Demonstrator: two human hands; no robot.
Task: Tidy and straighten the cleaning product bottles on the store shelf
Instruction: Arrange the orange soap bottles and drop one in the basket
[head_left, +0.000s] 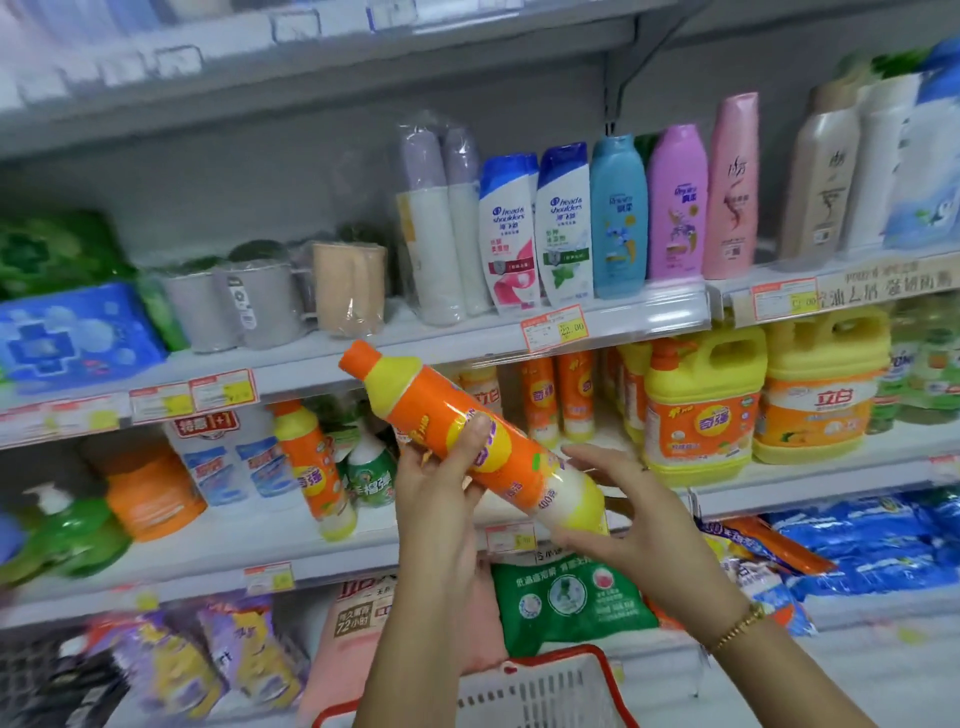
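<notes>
Gripping the orange bottle round its middle with the left hand, cradling its pale base on the right hand's straight, spread fingers, holding it tilted before the shelf, probably readying it for standing among the matching bottles.

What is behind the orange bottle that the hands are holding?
Behind the orange bottle stand more bottles on the shelf. The left hand grips it; the right hand rests at its base. What stands directly behind it is covered.
</notes>
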